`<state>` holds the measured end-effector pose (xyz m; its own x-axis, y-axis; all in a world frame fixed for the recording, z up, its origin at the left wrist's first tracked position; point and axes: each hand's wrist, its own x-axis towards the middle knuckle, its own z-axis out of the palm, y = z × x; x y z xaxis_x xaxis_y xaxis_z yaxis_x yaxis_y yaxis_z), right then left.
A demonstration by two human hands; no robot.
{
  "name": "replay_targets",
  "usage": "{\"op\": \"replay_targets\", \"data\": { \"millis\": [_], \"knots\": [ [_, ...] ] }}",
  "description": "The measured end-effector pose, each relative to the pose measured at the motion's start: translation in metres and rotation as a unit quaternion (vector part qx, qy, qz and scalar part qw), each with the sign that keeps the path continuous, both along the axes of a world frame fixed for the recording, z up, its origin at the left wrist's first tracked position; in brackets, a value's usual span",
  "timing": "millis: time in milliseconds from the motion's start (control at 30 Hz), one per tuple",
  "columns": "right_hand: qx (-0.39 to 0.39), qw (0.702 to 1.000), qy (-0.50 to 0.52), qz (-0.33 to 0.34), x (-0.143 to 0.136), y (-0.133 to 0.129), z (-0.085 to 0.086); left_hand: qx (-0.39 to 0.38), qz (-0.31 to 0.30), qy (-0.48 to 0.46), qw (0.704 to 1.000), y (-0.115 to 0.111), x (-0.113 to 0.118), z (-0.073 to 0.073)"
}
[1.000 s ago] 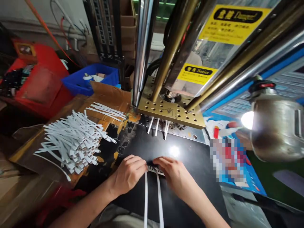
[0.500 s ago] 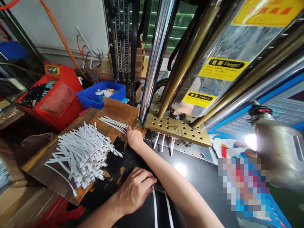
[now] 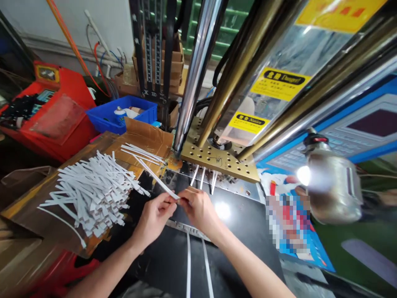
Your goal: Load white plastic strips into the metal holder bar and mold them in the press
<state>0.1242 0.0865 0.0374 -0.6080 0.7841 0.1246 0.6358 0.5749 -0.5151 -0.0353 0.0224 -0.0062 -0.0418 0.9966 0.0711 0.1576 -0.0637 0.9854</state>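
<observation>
My left hand (image 3: 157, 217) and my right hand (image 3: 198, 207) meet above the black work surface (image 3: 235, 244). Both pinch the near end of a white flat strip (image 3: 157, 179), which slants away to the upper left. Just below my hands lies a narrow metal bar fixture (image 3: 182, 227), partly covered by my right hand. Two white strips run from it toward the bottom edge. To the left, a large heap of white strips with small blocky ends (image 3: 93, 190) rests on cardboard. A few loose strips (image 3: 141, 152) lie on a cardboard flap beyond my hands.
Ahead stands a press with a perforated brass-coloured plate (image 3: 217, 159); several white strips stick out beneath it. A lit lamp (image 3: 331, 178) is at the right. Behind the heap are a blue bin (image 3: 136, 107) and a red machine (image 3: 58, 120).
My right hand has come back from the loose strips with a white strip. My left hand has lifted from the bar fixture and now grips that strip too. The view has shifted slightly.
</observation>
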Motion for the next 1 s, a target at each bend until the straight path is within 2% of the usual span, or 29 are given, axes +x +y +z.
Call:
{"op": "replay_targets", "data": {
  "millis": [67,133,233,300,433,633,767,867,1000],
  "knots": [
    [-0.051,0.992,0.119,-0.006,0.015,-0.019,-0.003,0.017,-0.023,0.019,0.999,-0.001,0.002,0.004],
    [-0.085,0.975,0.195,-0.068,0.032,-0.037,-0.010,0.071,-0.044,0.072,0.994,-0.002,0.002,0.008],
    [-0.083,0.947,0.263,-0.166,0.061,-0.060,-0.025,0.181,-0.069,0.157,0.968,-0.005,-0.003,0.009],
    [-0.063,0.939,0.287,-0.180,0.076,-0.074,-0.033,0.211,-0.089,0.188,0.955,-0.008,-0.007,0.004],
    [-0.009,0.952,0.265,-0.151,0.088,-0.090,-0.044,0.251,-0.133,0.254,0.925,-0.013,-0.008,-0.003],
    [0.074,0.971,0.196,-0.117,0.086,-0.096,-0.048,0.280,-0.180,0.325,0.885,-0.018,-0.004,0.000],
    [0.078,0.981,0.149,-0.096,0.090,-0.099,-0.046,0.300,-0.160,0.326,0.882,-0.018,-0.001,0.002],
    [0.076,0.986,0.123,-0.082,0.091,-0.098,-0.045,0.293,-0.168,0.335,0.880,-0.018,-0.001,0.002],
    [0.098,0.985,0.115,-0.078,0.087,-0.096,-0.051,0.294,-0.187,0.388,0.853,-0.016,-0.001,0.002]
  ]
}}
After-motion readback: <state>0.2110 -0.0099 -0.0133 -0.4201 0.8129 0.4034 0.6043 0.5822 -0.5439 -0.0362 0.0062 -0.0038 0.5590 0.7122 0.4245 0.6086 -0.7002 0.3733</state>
